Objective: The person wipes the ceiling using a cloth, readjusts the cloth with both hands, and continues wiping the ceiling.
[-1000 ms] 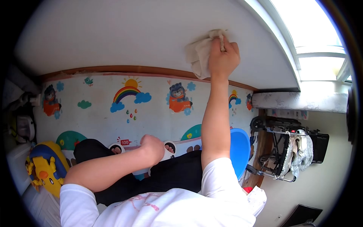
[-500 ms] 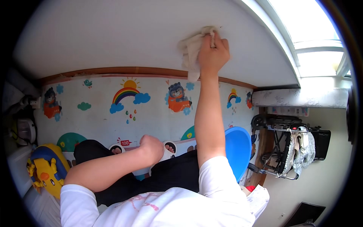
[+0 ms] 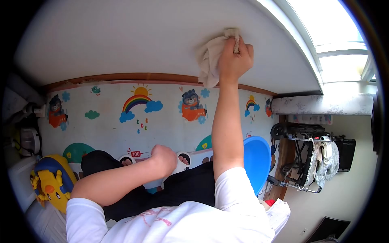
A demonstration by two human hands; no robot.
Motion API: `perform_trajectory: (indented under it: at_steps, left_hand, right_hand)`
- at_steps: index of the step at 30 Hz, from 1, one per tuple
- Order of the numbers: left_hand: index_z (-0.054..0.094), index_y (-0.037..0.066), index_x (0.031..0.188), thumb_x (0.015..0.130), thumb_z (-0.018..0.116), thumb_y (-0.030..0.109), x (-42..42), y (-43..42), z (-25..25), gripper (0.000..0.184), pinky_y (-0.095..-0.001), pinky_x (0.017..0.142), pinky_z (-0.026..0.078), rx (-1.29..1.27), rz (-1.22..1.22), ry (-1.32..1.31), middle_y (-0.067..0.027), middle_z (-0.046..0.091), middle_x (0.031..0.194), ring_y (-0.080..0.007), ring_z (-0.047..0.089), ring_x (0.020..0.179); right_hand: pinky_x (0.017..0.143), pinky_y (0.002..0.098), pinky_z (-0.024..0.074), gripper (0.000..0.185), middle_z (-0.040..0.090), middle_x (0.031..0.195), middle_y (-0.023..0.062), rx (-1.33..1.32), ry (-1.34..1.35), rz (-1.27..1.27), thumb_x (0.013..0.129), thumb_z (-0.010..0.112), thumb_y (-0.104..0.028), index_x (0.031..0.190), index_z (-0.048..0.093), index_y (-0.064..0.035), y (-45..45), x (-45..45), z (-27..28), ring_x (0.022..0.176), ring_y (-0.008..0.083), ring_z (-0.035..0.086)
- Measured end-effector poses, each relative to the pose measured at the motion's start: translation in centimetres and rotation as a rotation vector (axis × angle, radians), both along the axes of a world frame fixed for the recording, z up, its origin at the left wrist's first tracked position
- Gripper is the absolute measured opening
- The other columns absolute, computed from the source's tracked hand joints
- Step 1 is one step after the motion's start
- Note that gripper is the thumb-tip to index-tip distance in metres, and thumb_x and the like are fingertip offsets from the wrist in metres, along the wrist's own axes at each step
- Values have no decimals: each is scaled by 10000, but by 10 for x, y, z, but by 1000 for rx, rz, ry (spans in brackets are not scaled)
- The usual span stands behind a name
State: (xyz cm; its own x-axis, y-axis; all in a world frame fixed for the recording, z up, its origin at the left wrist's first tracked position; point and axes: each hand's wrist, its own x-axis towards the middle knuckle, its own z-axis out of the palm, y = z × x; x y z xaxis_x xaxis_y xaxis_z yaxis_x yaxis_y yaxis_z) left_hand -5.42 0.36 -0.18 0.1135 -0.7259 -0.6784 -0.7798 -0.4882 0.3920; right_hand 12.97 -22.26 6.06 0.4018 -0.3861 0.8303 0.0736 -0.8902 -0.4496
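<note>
My right hand (image 3: 236, 58) grips a cream cloth (image 3: 211, 56) and presses it against the plain white wall (image 3: 121, 40), above the brown trim strip (image 3: 133, 76). Part of the cloth hangs down to the left of the hand, its lower end over the trim. My left hand (image 3: 164, 158) is closed near my knees, in front of the patterned surface (image 3: 170, 133) with rainbows and bears; whether anything is inside its fingers is hidden.
A blue basin (image 3: 257, 164) stands right of my legs. Further right are a folded stroller (image 3: 304, 158) and a bright window (image 3: 340, 67). At the left lies a yellow and blue duck-faced toy (image 3: 52, 182).
My right hand with the cloth first moved left along the white wall, then back to the right. My left hand has kept its closed pose.
</note>
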Motion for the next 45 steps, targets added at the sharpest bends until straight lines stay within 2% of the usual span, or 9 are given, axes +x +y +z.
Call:
perform_trajectory:
  at_steps: [5, 8, 11, 14, 29, 35, 38, 41, 45]
  left_hand:
    - [649, 6, 1045, 685, 749, 194, 4, 1, 7, 418, -385, 762, 512, 15, -38, 9, -137, 673, 998, -272, 662, 929]
    - [648, 5, 1046, 705, 730, 187, 5, 1, 7, 395, -385, 762, 511, 17, -22, 16, -138, 673, 995, -273, 661, 930]
    - [710, 117, 1048, 795, 669, 195, 1, -1, 4, 268, -396, 680, 513, 38, -54, -65, -43, 692, 1051, -219, 666, 973]
    - [709, 114, 1051, 808, 658, 198, -1, 0, 0, 263, -393, 687, 515, 30, -22, -83, -46, 688, 1060, -219, 665, 980]
    - [646, 1, 1039, 768, 659, 173, 5, -1, 7, 321, -384, 760, 513, -3, -36, -4, -135, 673, 991, -271, 661, 926]
    - [644, -1, 1040, 776, 649, 173, 5, 1, 6, 317, -383, 763, 510, -11, -38, -12, -137, 672, 987, -268, 658, 930]
    - [644, 1, 1038, 786, 635, 173, 5, 2, 6, 305, -384, 764, 509, -41, -30, -29, -137, 670, 991, -269, 656, 931]
    - [641, 3, 1042, 795, 624, 175, 5, -1, 0, 301, -386, 763, 508, -20, 10, 19, -136, 667, 998, -270, 654, 931]
    - [637, 4, 1055, 783, 639, 172, 5, 0, 2, 320, -386, 760, 509, -13, -29, 5, -136, 665, 1006, -272, 653, 936]
  right_hand:
    - [585, 337, 486, 210, 594, 769, 103, -133, 242, 7, 785, 667, -125, 959, 735, -29, -3, -7, 16, 663, 256, 603]
    - [591, 346, 490, 206, 603, 781, 106, 29, -3, -20, 790, 662, -141, 948, 734, -31, -8, -8, 27, 657, 263, 608]
    - [577, 352, 480, 201, 599, 773, 107, -89, 35, -59, 792, 664, -146, 941, 734, -31, -3, -1, 13, 629, 260, 594]
    - [567, 348, 476, 197, 588, 752, 106, -189, 187, 8, 794, 667, -143, 943, 733, -33, -7, -5, -2, 614, 257, 587]
    - [553, 353, 462, 210, 584, 731, 95, -76, -30, -43, 784, 690, -167, 945, 730, -40, -10, -2, 9, 607, 256, 575]
    - [568, 344, 457, 204, 574, 721, 101, -116, 253, 14, 792, 685, -142, 952, 732, -24, -13, -13, 9, 602, 245, 556]
    - [570, 348, 462, 212, 574, 722, 101, 36, -94, -34, 791, 679, -139, 960, 731, -22, -17, -9, 28, 617, 253, 567]
    - [564, 346, 464, 224, 572, 718, 100, -94, -182, -69, 785, 679, -132, 972, 731, -20, -16, 0, 34, 610, 238, 574]
    - [558, 336, 464, 220, 564, 708, 94, -209, 48, -58, 778, 683, -125, 967, 735, -25, -16, -2, 20, 581, 214, 558]
